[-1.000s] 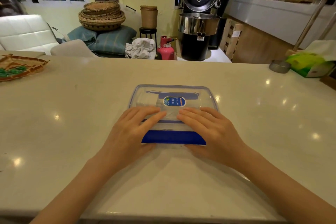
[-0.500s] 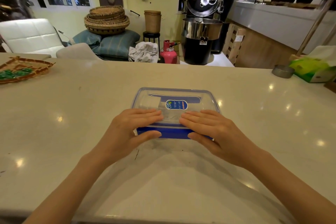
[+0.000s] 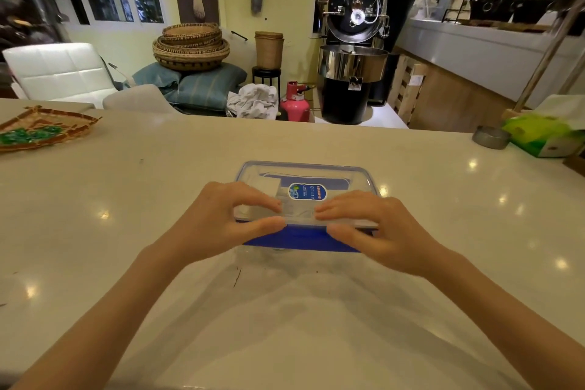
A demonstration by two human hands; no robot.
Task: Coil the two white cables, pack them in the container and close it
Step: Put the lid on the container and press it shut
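Both hands, left (image 3: 218,225) and right (image 3: 376,231), are pinching the container (image 3: 304,180)'s near blue latch (image 3: 304,239); pressing evenly should snap it shut.

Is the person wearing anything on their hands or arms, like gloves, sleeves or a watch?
No. The left hand and right hand are bare, with no gloves, rings or watch visible. Both forearms are uncovered as far as the picture shows; no sleeve is in view.

Container (image 3: 319,174) — clear rectangular box, lid seated flat, blue near-side latch (image 3: 300,239) folded down; white contents dimly visible inside.
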